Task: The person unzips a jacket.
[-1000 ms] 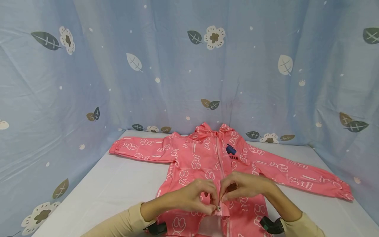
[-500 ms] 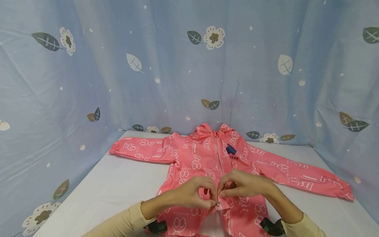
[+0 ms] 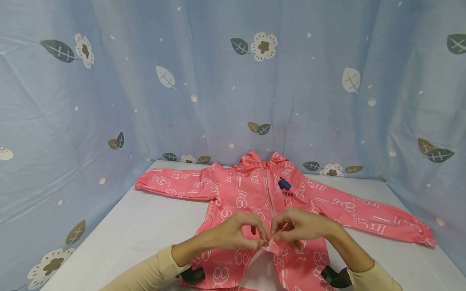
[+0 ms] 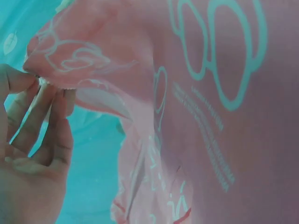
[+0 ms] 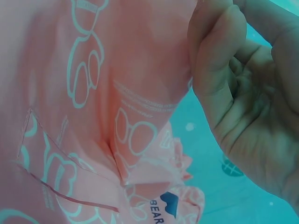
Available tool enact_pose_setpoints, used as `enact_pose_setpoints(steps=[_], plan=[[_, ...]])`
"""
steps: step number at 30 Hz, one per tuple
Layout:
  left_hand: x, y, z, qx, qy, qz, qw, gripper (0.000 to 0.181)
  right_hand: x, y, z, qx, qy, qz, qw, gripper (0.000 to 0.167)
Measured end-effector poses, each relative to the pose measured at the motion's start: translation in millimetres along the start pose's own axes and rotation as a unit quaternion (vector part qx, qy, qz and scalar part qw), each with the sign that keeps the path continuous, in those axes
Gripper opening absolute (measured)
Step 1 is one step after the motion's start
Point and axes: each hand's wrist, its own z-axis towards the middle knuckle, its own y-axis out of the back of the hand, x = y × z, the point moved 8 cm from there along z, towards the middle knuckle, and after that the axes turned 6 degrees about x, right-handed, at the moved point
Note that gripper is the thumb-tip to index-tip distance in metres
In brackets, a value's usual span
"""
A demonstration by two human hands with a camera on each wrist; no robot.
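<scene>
A pink jacket (image 3: 240,202) with white rabbit outlines lies spread on the table, its collar at the far side. Between thumb and index finger, my left hand (image 3: 238,232) pinches the front edge by a small metal zipper slider (image 3: 267,243) near the hem. Close beside it, my right hand (image 3: 303,226) pinches the other front edge. The cloth between the hands is raised, with a gap beneath it. In the left wrist view, the left hand (image 4: 35,154) grips the lifted edge; in the right wrist view, the right hand's (image 5: 257,88) fingertips are partly cut off.
The white table (image 3: 153,226) shows on both sides of the jacket. A blue curtain (image 3: 218,81) with leaves and flowers surrounds the back and sides. The jacket's sleeves (image 3: 378,218) reach outward left and right.
Both hands have moved slightly up, away from the hem, lifting the pinched front edges and the slider. The gap below them has grown taller. The sleeves and collar stay in place.
</scene>
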Motion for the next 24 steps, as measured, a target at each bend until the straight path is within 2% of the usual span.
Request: enact_pose_setpoints(steps=[2,9,18,24], plan=[[1.7,-0.9,-0.4,0.005,0.002,0.002,1.0000,0.012,-1,-1,0.7,0.002,-0.003,-0.006,1.0000,0.011],[20.8,-8.9,-3.3,0.023,0.008,0.015,0.9996,0.012,-2,-2,1.8,0.006,-0.010,-0.020,0.9997,0.012],[18.5,-9.8,-3.4,0.026,-0.013,0.033,0.9990,0.015,-3,-5,4.9,0.006,-0.006,-0.010,0.9999,0.010],[18.1,-10.6,-3.9,0.029,-0.010,0.053,0.9981,0.017,-7,-8,7.4,0.004,-0.023,0.018,0.9996,0.009]])
